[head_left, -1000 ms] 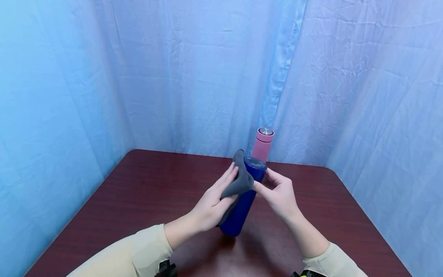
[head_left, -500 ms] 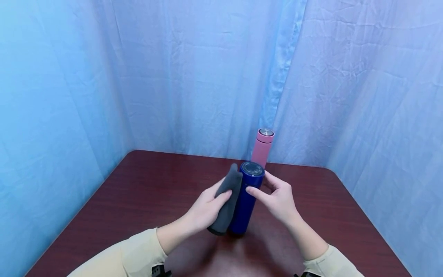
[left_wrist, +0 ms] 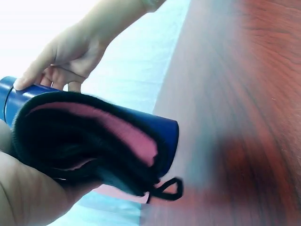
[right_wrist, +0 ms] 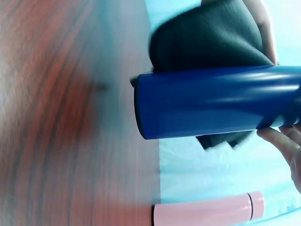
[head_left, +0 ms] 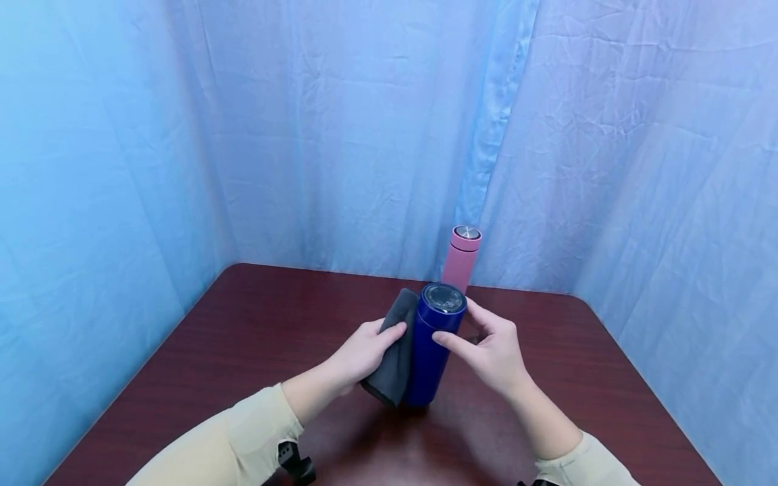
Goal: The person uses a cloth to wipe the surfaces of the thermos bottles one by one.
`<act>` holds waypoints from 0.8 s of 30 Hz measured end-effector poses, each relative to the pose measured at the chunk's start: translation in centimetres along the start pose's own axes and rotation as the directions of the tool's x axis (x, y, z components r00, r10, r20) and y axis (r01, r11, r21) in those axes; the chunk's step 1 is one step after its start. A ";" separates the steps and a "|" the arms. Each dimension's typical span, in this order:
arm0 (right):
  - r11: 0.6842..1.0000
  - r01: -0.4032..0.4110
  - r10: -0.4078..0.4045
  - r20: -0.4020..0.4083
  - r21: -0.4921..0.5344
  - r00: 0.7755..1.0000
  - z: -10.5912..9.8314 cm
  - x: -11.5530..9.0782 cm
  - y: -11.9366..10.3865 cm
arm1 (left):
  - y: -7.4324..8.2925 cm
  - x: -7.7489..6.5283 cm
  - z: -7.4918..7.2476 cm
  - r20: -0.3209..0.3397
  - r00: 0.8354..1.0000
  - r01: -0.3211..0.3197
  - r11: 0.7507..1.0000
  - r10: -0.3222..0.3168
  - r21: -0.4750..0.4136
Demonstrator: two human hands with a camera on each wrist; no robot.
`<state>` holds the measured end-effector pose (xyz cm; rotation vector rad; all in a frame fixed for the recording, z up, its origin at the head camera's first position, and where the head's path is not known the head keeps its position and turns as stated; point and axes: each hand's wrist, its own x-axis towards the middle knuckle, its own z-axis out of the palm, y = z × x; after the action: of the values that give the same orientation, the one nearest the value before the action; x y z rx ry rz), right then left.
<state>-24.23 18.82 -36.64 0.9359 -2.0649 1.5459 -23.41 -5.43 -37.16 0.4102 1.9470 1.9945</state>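
Observation:
My right hand (head_left: pixel 489 344) holds a dark blue thermos bottle (head_left: pixel 428 364) near its top, thumb on the front and fingers behind. The bottle is nearly upright, slightly tilted, and its base appears a little above the table in the wrist views. A folded dark grey cloth (head_left: pixel 395 354) is gripped by my left hand (head_left: pixel 361 354), thumb on top, and lies against the bottle's left side. In the left wrist view, the cloth (left_wrist: pixel 89 141) shows a pink inner face, a black edge and a small hanging loop.
Behind the blue bottle stands a pink thermos bottle (head_left: pixel 460 260) with a silver lid top, partly hidden. The dark red wood table (head_left: pixel 292 317) has rounded far corners. Light blue curtains (head_left: pixel 340 135) hang around its back and sides.
The blue bottle has come more upright. My left hand has drawn the cloth down from the bottle's upper part to its left side, and its thumb now lies over the cloth.

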 end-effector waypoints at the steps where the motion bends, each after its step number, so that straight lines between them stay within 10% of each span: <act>1: 1.000 -0.001 0.001 -0.002 -0.005 1.000 -0.1 0.0 0.1 | 0.0 -0.2 -0.1 0.000 1.000 0.001 1.000 -0.001 0.011; 8: 0.998 0.067 -0.067 0.032 -0.005 0.997 0.2 0.1 0.3 | 1.4 0.2 -0.1 -0.031 0.991 -0.129 0.992 0.129 0.000; 17: 0.996 0.072 -0.075 0.044 0.057 0.996 -0.5 0.7 -1.2 | -0.2 2.8 -1.1 0.021 0.998 0.064 0.992 -0.067 0.109; 24: 0.994 0.079 -0.083 0.057 0.070 0.995 -0.9 0.6 -1.1 | 1.6 2.4 -2.2 0.042 0.998 0.035 0.993 -0.040 0.113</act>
<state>-23.98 19.28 -35.21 1.0898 -1.9998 1.5721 -26.59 -6.44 -35.64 0.4373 2.0304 1.8434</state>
